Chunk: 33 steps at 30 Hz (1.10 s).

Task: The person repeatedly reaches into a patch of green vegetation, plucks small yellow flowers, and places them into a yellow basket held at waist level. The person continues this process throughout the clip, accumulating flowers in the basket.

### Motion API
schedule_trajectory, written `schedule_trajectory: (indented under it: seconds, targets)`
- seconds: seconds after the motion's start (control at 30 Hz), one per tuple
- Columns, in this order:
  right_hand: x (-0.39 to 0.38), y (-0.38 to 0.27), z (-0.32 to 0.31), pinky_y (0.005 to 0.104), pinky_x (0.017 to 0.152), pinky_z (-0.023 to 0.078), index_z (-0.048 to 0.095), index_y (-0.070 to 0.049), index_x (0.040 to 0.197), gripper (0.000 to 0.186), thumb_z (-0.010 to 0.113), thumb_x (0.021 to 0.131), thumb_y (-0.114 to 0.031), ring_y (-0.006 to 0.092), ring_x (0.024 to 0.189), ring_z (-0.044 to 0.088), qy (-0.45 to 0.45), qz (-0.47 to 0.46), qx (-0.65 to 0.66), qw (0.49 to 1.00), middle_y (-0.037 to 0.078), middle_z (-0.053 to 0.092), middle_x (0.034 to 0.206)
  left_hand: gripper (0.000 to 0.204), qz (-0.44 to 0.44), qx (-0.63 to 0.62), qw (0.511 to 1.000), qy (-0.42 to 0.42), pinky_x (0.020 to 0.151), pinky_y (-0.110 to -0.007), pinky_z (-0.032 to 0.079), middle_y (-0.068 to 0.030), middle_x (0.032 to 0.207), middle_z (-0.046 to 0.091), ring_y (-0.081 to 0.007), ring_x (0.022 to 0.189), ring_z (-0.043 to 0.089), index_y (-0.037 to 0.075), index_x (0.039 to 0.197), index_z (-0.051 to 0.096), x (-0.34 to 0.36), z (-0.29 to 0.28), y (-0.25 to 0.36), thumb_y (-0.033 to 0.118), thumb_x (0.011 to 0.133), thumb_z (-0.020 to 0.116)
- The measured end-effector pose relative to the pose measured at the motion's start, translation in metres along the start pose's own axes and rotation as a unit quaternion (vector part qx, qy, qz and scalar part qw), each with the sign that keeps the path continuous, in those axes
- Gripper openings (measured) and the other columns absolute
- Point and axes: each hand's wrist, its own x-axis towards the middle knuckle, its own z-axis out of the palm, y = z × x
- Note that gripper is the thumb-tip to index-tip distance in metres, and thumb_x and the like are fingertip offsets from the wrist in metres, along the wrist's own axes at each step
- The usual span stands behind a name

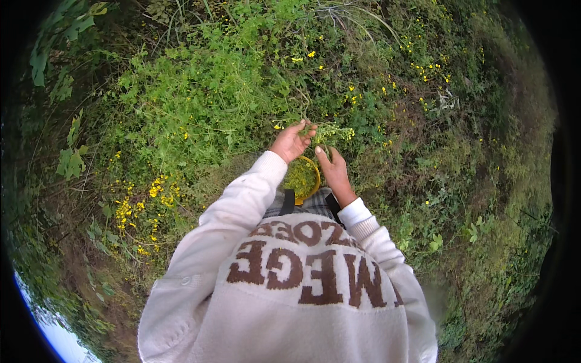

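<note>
A leafy sprig with a cluster of small pale yellow-green buds (336, 132) is between my two hands, in front of my body. My left hand (292, 141) has its thumb and fingers closed on the stem side of the sprig. Just below the buds, my right hand (336, 175) pinches the sprig between thumb and fingers; the exact grip is partly hidden. Under both hands sits a round yellow container (317, 176), its rim showing on the right. Loose green and yellow plant bits (299, 178) lie inside it.
Dense feathery green plants (200, 91) grow ahead and to the left. Yellow flowers (142, 209) cluster at the left, with more yellow flowers (430, 72) at the far right. Dark straps (288, 201) hang by the container. Broad leaves (71, 162) stand at the left edge.
</note>
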Motion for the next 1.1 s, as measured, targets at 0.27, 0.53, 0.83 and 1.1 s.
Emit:
schedule_trajectory:
  seconds: [0.27, 0.53, 0.83, 1.1]
  targets:
    - [-0.006, -0.004, -0.003, 0.0373, 0.053, 0.041, 0.052, -0.001, 0.069, 0.038, 0.047, 0.091, -0.031, 0.0262, 0.056, 0.052, -0.156, 0.021, -0.027, 0.987, 0.013, 0.057, 0.072, 0.017, -0.019, -0.020, 1.000, 0.014, 0.058, -0.026, 0.050, -0.0060, 0.091, 0.060, -0.0141, 0.072, 0.060, 0.006, 0.102, 0.051, 0.000, -0.012, 0.004, 0.016, 0.088, 0.055]
    - [-0.028, -0.016, -0.048, 0.0193, 0.043, 0.036, 0.055, -0.004, 0.088, 0.031, 0.041, 0.096, -0.032, 0.0059, 0.050, 0.045, -0.168, 0.326, 0.270, 0.890, -0.001, 0.049, 0.064, 0.014, 0.033, 0.062, 0.997, 0.028, 0.057, -0.025, 0.043, 0.0023, 0.071, 0.054, -0.0095, 0.064, 0.050, 0.012, 0.091, 0.056, -0.006, -0.019, 0.013, 0.024, 0.091, 0.050]
    - [0.006, -0.015, -0.006, 0.0208, 0.043, 0.027, 0.058, -0.005, 0.084, 0.035, 0.047, 0.092, -0.037, 0.0048, 0.048, 0.034, -0.272, 0.234, 0.158, 0.920, -0.005, 0.042, 0.059, 0.013, 0.074, 0.172, 0.979, 0.083, 0.069, -0.027, 0.038, 0.0037, 0.078, 0.054, -0.0092, 0.072, 0.050, 0.013, 0.092, 0.055, -0.010, -0.012, 0.005, 0.025, 0.091, 0.050]
    - [-0.031, -0.038, -0.049, 0.0167, 0.042, 0.033, 0.053, -0.005, 0.082, 0.033, 0.039, 0.096, -0.031, 0.0061, 0.047, 0.045, -0.207, 0.315, 0.202, 0.904, 0.000, 0.051, 0.065, 0.012, 0.090, 0.197, 0.971, 0.098, 0.070, -0.028, 0.034, 0.0038, 0.082, 0.051, -0.0082, 0.075, 0.046, 0.014, 0.092, 0.052, -0.010, -0.017, 0.005, 0.026, 0.092, 0.049]
